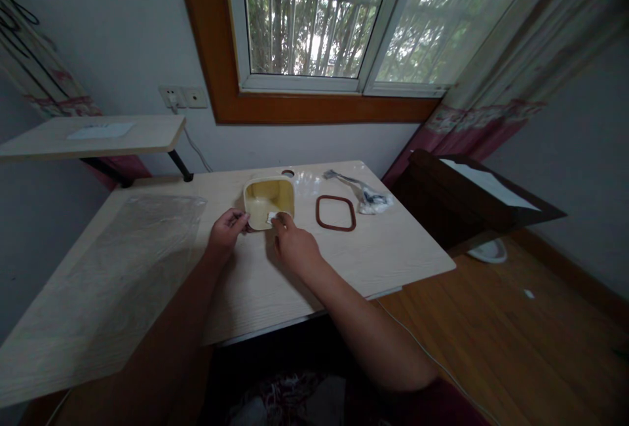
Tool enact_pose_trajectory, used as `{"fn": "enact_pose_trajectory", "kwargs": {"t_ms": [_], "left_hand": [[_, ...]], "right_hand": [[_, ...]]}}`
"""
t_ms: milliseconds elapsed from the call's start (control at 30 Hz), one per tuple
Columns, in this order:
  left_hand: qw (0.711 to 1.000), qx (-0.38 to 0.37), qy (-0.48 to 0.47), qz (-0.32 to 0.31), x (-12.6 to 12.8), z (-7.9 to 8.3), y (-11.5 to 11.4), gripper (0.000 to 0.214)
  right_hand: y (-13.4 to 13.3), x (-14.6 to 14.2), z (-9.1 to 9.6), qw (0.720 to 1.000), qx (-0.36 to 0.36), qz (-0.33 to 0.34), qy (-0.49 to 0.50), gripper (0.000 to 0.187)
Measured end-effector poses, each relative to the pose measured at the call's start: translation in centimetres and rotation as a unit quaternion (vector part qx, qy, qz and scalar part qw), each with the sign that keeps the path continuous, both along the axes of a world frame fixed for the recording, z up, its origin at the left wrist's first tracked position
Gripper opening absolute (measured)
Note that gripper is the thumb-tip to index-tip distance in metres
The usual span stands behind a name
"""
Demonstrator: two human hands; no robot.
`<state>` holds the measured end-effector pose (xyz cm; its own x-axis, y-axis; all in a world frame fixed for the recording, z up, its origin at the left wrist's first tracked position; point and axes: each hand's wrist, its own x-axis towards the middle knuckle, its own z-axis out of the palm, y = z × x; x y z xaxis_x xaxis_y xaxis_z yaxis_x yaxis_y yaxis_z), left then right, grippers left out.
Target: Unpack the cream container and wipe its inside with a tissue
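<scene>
A cream-yellow square container (269, 195) stands on the light wooden table, its inside facing me. My left hand (228, 229) is closed on its near left rim, thumb and fingers pinching the edge. At the near right side of the rim, my right hand (295, 242) pinches a small white piece (271, 217), perhaps tissue or cloth, against the container's inner wall. The fingers of the right hand partly hide that piece. To the right, apart from both hands, lies a reddish-brown rounded-square ring (335, 213).
A clear plastic bag with contents (374, 200) lies at the table's right side. Clear plastic sheeting (147, 236) covers part of the left. A raised shelf (93, 134) stands at the back left. Beyond the table's right edge is dark wooden furniture (472, 196) with paper on top.
</scene>
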<state>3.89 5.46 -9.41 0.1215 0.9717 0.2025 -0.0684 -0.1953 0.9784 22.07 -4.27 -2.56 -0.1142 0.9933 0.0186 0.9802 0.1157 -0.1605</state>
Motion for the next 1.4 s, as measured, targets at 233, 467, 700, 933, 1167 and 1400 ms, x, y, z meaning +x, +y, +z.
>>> {"fn": "enact_pose_trajectory", "kwargs": {"t_ms": [233, 467, 700, 933, 1167, 1400], "left_hand": [[1.000, -0.011, -0.010, -0.002, 0.8, 0.5, -0.6, 0.033], [1.000, -0.012, -0.005, 0.005, 1.1, 0.7, -0.9, 0.034], [1.000, -0.002, -0.001, 0.012, 1.1, 0.7, -0.8, 0.031], [1.000, -0.008, -0.004, 0.017, 1.3, 0.5, -0.8, 0.031], [1.000, -0.018, -0.001, 0.019, 1.4, 0.6, -0.9, 0.036], [1.000, -0.023, -0.006, 0.016, 1.4, 0.4, -0.7, 0.038]], "right_hand": [[0.0, -0.8, -0.8, 1.000, -0.009, -0.003, 0.028, 0.061], [-0.4, -1.3, -0.4, 0.996, -0.006, 0.051, 0.074, 0.064], [-0.2, 1.0, 0.0, 1.000, -0.021, 0.005, 0.010, 0.061], [-0.1, 0.1, -0.3, 1.000, -0.016, 0.001, 0.011, 0.062], [-0.4, -2.0, -0.2, 0.995, -0.007, 0.064, 0.078, 0.065], [-0.1, 0.4, -0.1, 0.999, -0.018, 0.033, 0.031, 0.063]]}}
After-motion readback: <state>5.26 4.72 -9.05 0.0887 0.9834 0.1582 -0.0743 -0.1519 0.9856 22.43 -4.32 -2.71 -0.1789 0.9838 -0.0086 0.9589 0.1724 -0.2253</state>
